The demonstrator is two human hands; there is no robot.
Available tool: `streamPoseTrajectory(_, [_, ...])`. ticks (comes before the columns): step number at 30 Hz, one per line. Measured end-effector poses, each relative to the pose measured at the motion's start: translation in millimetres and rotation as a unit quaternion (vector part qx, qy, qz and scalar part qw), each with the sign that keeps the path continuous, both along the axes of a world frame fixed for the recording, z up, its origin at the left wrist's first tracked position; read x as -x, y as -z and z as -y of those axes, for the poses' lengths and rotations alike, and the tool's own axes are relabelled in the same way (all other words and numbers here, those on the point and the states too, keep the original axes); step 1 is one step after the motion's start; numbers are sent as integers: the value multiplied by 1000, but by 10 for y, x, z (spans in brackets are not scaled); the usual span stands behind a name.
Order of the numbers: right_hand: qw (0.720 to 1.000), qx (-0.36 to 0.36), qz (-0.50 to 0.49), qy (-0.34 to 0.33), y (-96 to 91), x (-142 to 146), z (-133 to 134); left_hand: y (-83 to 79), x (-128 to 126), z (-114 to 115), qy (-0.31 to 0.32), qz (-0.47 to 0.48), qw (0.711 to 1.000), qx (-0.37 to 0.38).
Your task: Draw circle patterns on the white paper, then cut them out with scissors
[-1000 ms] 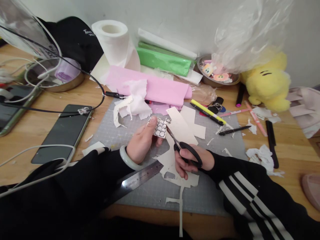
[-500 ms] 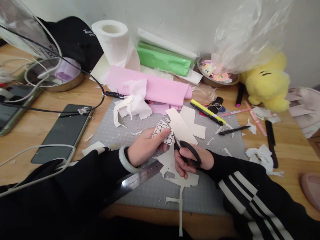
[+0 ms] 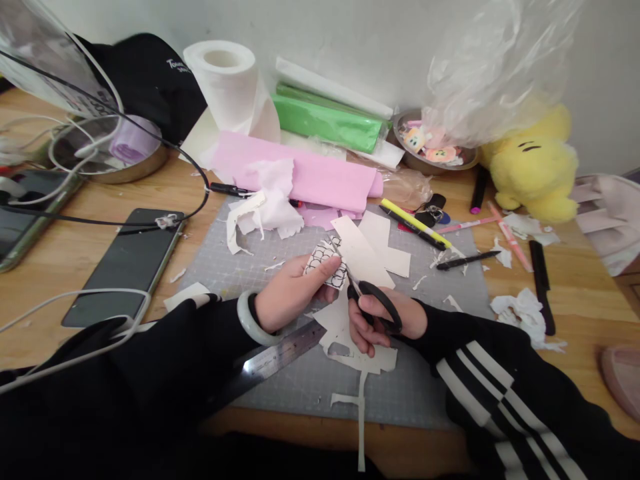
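Observation:
My left hand (image 3: pixel 297 287) pinches a small white piece of paper or card (image 3: pixel 334 275) with a black scale-like pattern drawn on it, thumb on top. In my right hand (image 3: pixel 373 320) is a pair of black-handled scissors (image 3: pixel 385 303), with fingers through the loops. The scissor blades point up and left and lie against the patterned piece, near my left thumb. Below both hands are cut white card scraps (image 3: pixel 367 360) on a grey cutting mat (image 3: pixel 280 397). A metal ruler (image 3: pixel 285 353) runs beneath my left wrist.
Behind lie folded pink paper (image 3: pixel 330 177), a paper roll (image 3: pixel 225 90) and a green packet (image 3: pixel 325 123). To the right are a yellow marker (image 3: pixel 415 220), a black pen (image 3: pixel 467 261) and a yellow plush toy (image 3: pixel 535 167). A phone (image 3: pixel 127 273) and cables lie left.

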State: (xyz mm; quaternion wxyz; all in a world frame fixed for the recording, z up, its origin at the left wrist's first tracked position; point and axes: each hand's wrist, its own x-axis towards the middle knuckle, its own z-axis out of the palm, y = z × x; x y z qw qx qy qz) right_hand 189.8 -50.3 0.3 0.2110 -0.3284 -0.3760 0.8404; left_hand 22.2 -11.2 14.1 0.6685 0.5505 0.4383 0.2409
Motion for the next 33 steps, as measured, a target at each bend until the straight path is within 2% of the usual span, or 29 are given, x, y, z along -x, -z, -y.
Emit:
streamPoseTrajectory(9, [1000, -6, 14, -5, -7, 0, -2, 30, 11, 0, 14, -2, 1000, -23])
streamPoseTrajectory(33, [1000, -3, 6, -3, 6, -3, -5, 38, 12, -7, 29, -2, 1000, -6])
